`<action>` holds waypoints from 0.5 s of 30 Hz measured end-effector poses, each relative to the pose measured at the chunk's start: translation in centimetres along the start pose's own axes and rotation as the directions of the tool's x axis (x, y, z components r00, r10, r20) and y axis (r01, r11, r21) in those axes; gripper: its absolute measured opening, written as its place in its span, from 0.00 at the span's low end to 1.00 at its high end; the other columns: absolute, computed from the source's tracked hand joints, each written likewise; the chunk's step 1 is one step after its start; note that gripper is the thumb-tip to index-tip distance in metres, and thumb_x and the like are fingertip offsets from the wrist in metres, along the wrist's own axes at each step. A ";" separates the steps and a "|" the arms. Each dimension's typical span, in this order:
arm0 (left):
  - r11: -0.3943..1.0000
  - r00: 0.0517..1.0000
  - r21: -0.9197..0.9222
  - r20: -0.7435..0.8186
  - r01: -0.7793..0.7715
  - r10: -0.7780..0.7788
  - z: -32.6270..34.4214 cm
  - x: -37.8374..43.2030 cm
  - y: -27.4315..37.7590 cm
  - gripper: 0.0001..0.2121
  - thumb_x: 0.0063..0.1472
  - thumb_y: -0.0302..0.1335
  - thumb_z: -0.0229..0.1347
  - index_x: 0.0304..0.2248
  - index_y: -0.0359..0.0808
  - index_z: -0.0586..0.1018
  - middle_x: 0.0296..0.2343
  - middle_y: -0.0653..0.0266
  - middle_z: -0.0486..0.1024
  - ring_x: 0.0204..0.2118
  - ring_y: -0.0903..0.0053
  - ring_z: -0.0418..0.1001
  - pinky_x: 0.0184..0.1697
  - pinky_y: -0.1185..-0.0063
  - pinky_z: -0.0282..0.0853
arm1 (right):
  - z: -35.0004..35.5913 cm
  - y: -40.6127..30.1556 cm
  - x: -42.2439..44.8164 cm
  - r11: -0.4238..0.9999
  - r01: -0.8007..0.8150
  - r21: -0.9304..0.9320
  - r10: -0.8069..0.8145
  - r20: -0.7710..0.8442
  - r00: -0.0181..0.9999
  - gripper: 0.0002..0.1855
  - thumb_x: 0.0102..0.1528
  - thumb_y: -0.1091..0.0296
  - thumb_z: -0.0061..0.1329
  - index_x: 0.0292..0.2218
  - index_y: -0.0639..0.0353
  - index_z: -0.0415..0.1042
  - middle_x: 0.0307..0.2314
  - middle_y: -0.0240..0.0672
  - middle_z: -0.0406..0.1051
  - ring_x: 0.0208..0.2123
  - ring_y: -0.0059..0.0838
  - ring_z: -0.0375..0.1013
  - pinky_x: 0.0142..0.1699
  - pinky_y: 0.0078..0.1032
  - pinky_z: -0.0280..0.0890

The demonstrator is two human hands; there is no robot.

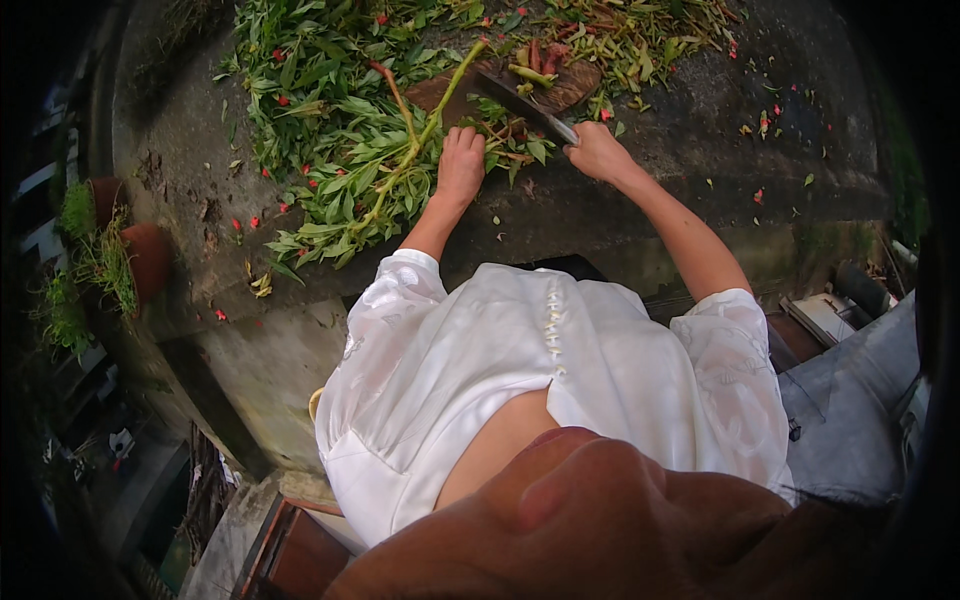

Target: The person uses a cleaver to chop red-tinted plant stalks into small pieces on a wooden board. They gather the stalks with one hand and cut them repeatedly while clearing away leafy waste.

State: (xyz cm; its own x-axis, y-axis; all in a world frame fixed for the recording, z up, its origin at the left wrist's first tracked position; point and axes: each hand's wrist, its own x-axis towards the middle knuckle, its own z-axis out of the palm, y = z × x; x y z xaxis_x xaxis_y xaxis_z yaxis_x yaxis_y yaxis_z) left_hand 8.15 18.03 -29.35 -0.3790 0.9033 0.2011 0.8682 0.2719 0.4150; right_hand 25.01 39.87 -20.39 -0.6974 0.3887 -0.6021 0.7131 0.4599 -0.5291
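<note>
My right hand (600, 154) grips the handle of a large metal knife (519, 105). Its dark blade points up and left, over the near part of a worn wooden chopping board (581, 84). Thick cut stem pieces (534, 73) lie on the board. My left hand (460, 166) rests, fingers curled, among leafy cuttings (360, 176) beside the board's left end; what is under the fingers is hidden. Just left of it runs a long green forked stem (420, 142), its upper end beside the board. Leafy sprigs (536, 148) lie between my two hands.
A dark concrete slab (697, 142) carries everything. Green leaves (281, 90) heap at the left and chopped stems (645, 41) at the back right. Small red flowers (759, 195) are scattered about. Terracotta pots (150, 259) with plants stand at the slab's left edge.
</note>
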 end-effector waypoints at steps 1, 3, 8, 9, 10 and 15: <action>1.000 1.000 -0.006 0.004 0.004 -0.004 0.1 0.1 0.1 0.16 0.45 0.13 0.56 0.37 0.30 0.75 0.42 0.52 0.71 0.46 0.54 0.67 0.51 0.64 0.67 | 0.1 -0.2 0.2 1.000 0.000 0.006 0.000 0.002 1.000 0.13 0.58 0.71 0.52 0.35 0.78 0.72 0.23 0.54 0.73 0.23 0.49 0.74 0.31 0.49 0.64; 1.000 1.000 -0.005 -0.015 -0.014 0.014 0.2 0.0 -0.2 0.16 0.45 0.14 0.56 0.37 0.29 0.76 0.42 0.53 0.72 0.46 0.55 0.68 0.51 0.65 0.67 | -0.3 -0.7 -0.1 1.000 0.002 0.003 -0.002 0.005 1.000 0.12 0.57 0.72 0.52 0.34 0.78 0.72 0.23 0.55 0.73 0.24 0.51 0.74 0.31 0.50 0.65; 0.999 0.999 -0.034 -0.025 -0.032 0.031 0.3 -0.1 -0.4 0.16 0.44 0.14 0.57 0.37 0.29 0.77 0.42 0.53 0.73 0.46 0.56 0.69 0.50 0.66 0.69 | 1.3 0.3 -0.4 0.994 0.014 -0.108 -0.014 0.004 1.000 0.09 0.54 0.75 0.50 0.31 0.76 0.72 0.25 0.58 0.74 0.27 0.58 0.76 0.33 0.51 0.67; 0.999 0.999 -0.036 -0.026 -0.029 0.028 0.3 -0.1 -0.5 0.17 0.44 0.14 0.57 0.38 0.29 0.77 0.42 0.53 0.73 0.46 0.56 0.69 0.50 0.66 0.69 | 1.7 0.1 -0.7 0.991 0.014 -0.136 -0.017 -0.027 0.999 0.09 0.54 0.75 0.50 0.32 0.76 0.72 0.26 0.60 0.74 0.29 0.60 0.76 0.34 0.52 0.68; 0.999 0.999 -0.037 -0.025 -0.028 0.027 0.2 -0.2 -0.6 0.17 0.44 0.14 0.57 0.38 0.29 0.77 0.42 0.54 0.73 0.46 0.56 0.69 0.50 0.66 0.69 | 2.2 -0.3 -1.0 0.987 0.011 -0.162 -0.021 -0.057 0.998 0.08 0.53 0.76 0.50 0.32 0.75 0.72 0.26 0.61 0.74 0.30 0.61 0.76 0.35 0.52 0.69; 0.999 1.000 -0.044 -0.025 -0.011 0.010 0.1 -0.4 -0.8 0.19 0.43 0.13 0.58 0.40 0.28 0.78 0.42 0.54 0.73 0.47 0.56 0.69 0.51 0.66 0.69 | 3.8 -1.6 -3.0 0.987 -0.004 -0.163 -0.024 -0.165 0.986 0.09 0.52 0.77 0.49 0.35 0.73 0.71 0.29 0.62 0.75 0.35 0.65 0.76 0.39 0.55 0.71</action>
State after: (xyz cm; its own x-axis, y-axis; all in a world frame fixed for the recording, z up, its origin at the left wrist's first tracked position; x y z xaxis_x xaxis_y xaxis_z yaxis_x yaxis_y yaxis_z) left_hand 7.68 17.48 -29.89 -0.3784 0.8974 0.2269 0.8572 0.2473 0.4517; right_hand 26.28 34.98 -19.98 -0.7162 0.5041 -0.4825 0.6945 0.5822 -0.4227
